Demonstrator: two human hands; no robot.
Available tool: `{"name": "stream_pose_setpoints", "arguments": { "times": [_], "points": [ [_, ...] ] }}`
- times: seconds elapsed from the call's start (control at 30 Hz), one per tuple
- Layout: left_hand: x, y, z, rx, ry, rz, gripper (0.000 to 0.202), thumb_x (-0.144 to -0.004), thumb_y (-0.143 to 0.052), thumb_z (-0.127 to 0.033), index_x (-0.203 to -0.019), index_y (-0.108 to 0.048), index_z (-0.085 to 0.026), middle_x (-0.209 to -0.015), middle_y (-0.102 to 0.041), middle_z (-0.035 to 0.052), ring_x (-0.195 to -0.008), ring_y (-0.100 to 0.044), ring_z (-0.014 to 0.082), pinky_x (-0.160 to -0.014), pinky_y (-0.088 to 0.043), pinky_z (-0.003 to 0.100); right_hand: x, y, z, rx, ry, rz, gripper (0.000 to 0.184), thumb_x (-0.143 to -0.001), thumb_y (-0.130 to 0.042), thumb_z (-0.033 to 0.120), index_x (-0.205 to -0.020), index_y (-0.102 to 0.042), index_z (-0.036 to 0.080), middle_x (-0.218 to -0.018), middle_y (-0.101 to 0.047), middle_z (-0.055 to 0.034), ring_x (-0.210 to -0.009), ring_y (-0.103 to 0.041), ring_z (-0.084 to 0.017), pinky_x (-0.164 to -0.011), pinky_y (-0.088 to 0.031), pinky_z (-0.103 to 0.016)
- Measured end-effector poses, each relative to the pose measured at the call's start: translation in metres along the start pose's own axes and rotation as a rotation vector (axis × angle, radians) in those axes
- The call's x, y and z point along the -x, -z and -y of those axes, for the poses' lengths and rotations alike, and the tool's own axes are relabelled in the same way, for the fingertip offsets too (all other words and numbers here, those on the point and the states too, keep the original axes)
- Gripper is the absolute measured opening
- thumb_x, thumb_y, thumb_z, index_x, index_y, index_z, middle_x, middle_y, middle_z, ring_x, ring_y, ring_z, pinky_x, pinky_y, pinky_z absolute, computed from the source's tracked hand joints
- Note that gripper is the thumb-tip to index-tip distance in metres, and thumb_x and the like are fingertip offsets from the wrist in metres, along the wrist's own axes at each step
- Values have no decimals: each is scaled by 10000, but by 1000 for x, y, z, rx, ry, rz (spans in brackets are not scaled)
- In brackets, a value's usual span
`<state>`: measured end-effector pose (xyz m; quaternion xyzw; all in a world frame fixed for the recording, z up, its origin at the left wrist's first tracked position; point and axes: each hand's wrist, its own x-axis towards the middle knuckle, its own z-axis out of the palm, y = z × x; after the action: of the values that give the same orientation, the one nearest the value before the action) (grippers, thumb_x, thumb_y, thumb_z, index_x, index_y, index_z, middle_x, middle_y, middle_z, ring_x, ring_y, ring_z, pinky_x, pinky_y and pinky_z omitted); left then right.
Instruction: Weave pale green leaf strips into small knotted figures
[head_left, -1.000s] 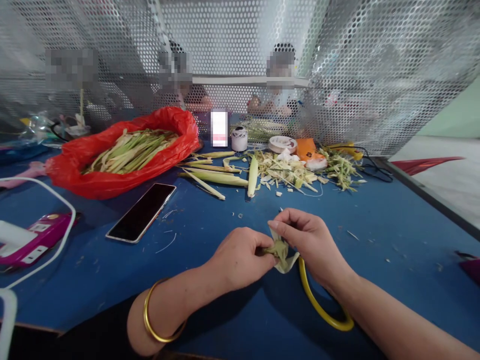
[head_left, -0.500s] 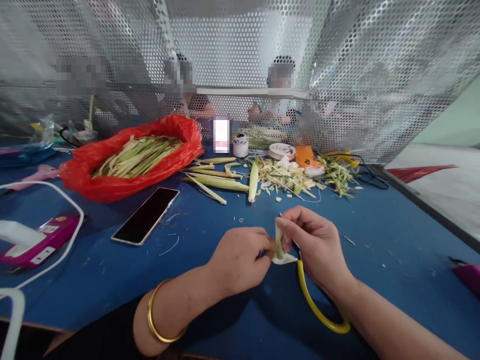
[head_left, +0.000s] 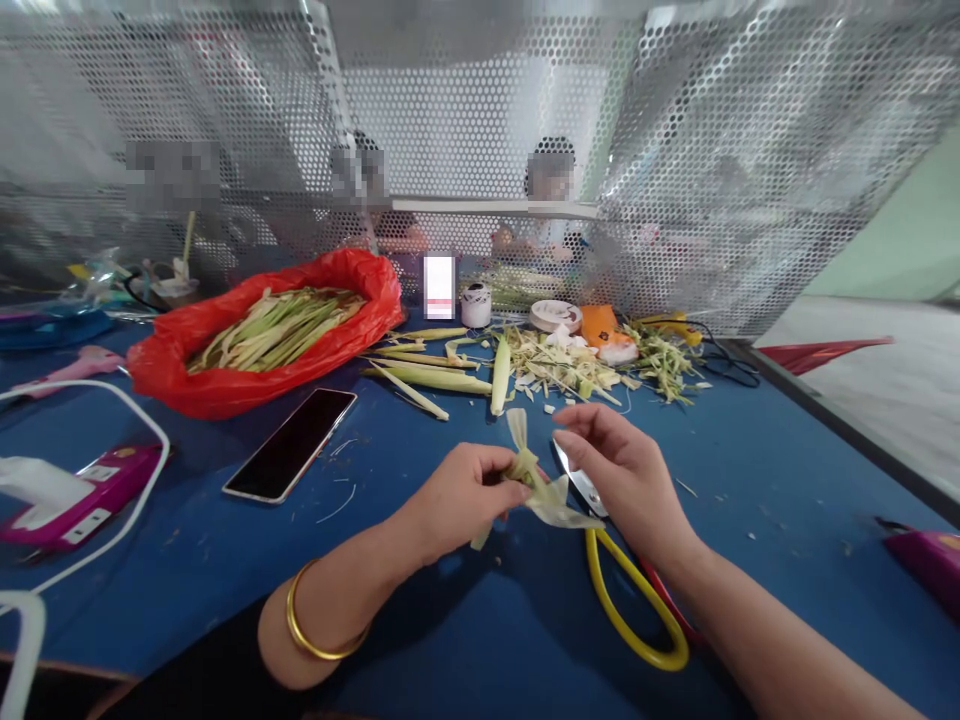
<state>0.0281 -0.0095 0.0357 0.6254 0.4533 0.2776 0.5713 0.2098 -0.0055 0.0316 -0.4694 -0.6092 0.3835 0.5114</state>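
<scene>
Pinched between the thumb and fingers of my left hand (head_left: 469, 500) is a pale corn husk strip (head_left: 553, 505), folded and knotted, with one end standing up and another spreading to the right. My right hand (head_left: 630, 480) is just to the right of it, thumb and forefinger slightly apart, nothing visible between their tips. Scissors (head_left: 637, 610) with yellow and red handles are under and beside the right hand. Their metal blades point up and left, partly covered by the thumb. Whether the other right fingers touch the scissors is hidden.
Beyond my hands lie loose husks (head_left: 442, 380) and a pile of husk scraps (head_left: 574, 365). A red plastic bag (head_left: 300, 375) full of husk strips, a phone (head_left: 292, 445) and a purple power strip (head_left: 97, 490) are at left. Perforated metal mesh (head_left: 480, 110) stands behind, people beyond it.
My right fingers have let go of the husk and its upright end now shows. My left hand has drawn it slightly left. More of the scissors is visible.
</scene>
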Motion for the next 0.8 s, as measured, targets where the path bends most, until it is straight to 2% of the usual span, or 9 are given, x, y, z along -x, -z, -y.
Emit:
{"name": "stream_pose_setpoints", "arguments": {
  "times": [0.07, 0.13, 0.2, 0.23, 0.33, 0.5, 0.63, 0.7, 0.8],
  "points": [
    [-1, 2, -1, 106, 32, -39, 214, -717, -620, -246, -868, -739, -150, -637, -554, -15, -550, -417, 98, -542, -320, 232, -3, 10, 2, 196, 99, 147, 106, -835, -629, 304, -855, -650, 202, -783, -628, -12, -736, -583, -158, -680, -469, -275],
    [-2, 6, -1, 167, 35, -55, 196, -697, -638, -248, -830, -737, -144, -654, -567, -11, -545, -411, 89, -539, -312, 230, -6, 18, 3, 303, 127, 384, 133, -826, -639, 283, -935, -671, 214, -953, -679, -33, -887, -615, -191, -791, -472, -298],
    [-3, 9, 0, 203, 41, -60, 181, -684, -645, -252, -800, -730, -141, -667, -587, -6, -542, -416, 84, -535, -303, 230, -8, 22, 2, 343, 95, 541, 164, -842, -611, 266, -986, -673, 222, -973, -703, -22, -891, -634, -194, -789, -480, -293],
    [-4, 10, 0, 208, 48, -63, 171, -679, -648, -250, -784, -726, -141, -668, -597, -4, -538, -418, 83, -532, -298, 230, -10, 23, 1, 356, 83, 566, 150, -858, -581, 256, -968, -676, 220, -938, -712, -15, -853, -643, -186, -760, -485, -283],
    [-3, 11, 0, 210, 80, -77, 138, -663, -654, -236, -742, -716, -142, -641, -603, -6, -520, -416, 79, -521, -285, 231, -11, 22, -5, 434, 177, 466, 160, -866, -513, 192, -920, -661, 216, -900, -718, -18, -833, -657, -183, -741, -492, -281],
    [-5, 6, 4, 320, 146, -126, 127, -648, -697, -259, -674, -701, -135, -588, -572, -5, -501, -407, 75, -510, -275, 233, -6, 14, -9, 836, 569, -24, 188, -783, -534, 102, -934, -589, 201, -976, -664, -89, -980, -612, -268, -819, -448, -401],
    [-8, 5, 10, 448, 151, -226, 114, -664, -707, -249, -708, -697, -145, -656, -620, 6, -520, -424, 64, -515, -282, 211, 2, 12, 2, 996, 750, -222, 89, -836, -593, 174, -922, -599, 196, -970, -638, -108, -945, -603, -279, -854, -411, -445],
    [-8, 5, 12, 477, 141, -272, 115, -672, -702, -244, -736, -700, -148, -687, -631, 6, -526, -431, 60, -518, -289, 205, 4, 13, 7, 980, 774, -274, 148, -845, -604, 189, -993, -604, 190, -1042, -642, -130, -1007, -592, -292, -892, -389, -457],
    [-7, 2, 10, 452, 105, -302, 112, -680, -700, -245, -732, -700, -146, -640, -604, -10, -518, -417, 60, -512, -286, 205, 4, 12, 7, 851, 698, -142, 59, -866, -623, 252, -915, -624, 219, -903, -669, -63, -878, -624, -240, -821, -393, -400]
  ]
}}
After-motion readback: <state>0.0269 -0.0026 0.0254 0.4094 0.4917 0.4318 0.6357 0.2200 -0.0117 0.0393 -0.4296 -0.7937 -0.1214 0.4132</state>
